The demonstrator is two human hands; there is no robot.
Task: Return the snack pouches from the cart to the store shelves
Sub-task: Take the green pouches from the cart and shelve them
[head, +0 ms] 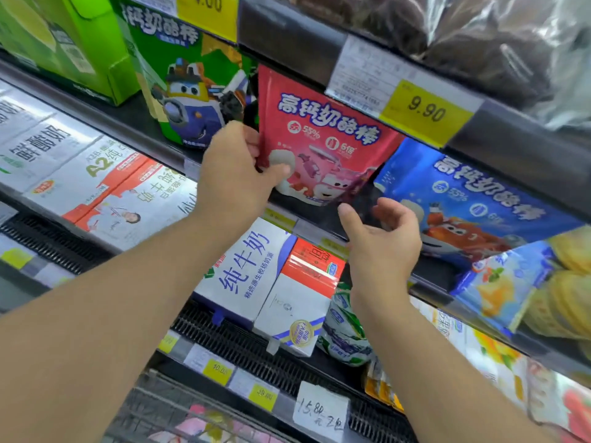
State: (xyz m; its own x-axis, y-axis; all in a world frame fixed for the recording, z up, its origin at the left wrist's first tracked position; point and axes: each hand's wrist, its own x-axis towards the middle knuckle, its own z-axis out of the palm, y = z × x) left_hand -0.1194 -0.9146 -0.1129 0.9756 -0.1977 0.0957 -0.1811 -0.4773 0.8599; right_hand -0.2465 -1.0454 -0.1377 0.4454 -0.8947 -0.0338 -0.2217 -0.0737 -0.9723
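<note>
While the left hand (235,174) pinches the lower left edge of the glossy red foil snack pouch (323,145), thumb on its front, the pouch stands on the dark shelf ledge (307,219) between the green cartoon-printed pouch (188,87) and the blue foil pouch (473,193); right hand (380,238) hovers below its bottom right corner, fingers loosely curled, gripping nothing

Risks (judged):
- pouch top tucks behind the yellow price tag strip (425,110); snagging could tip it forward
- one-sided pinch, slick foil; release before it settles may drop it to the milk cartons (256,276) below
- nudging the blue neighbour, which already leans
</note>
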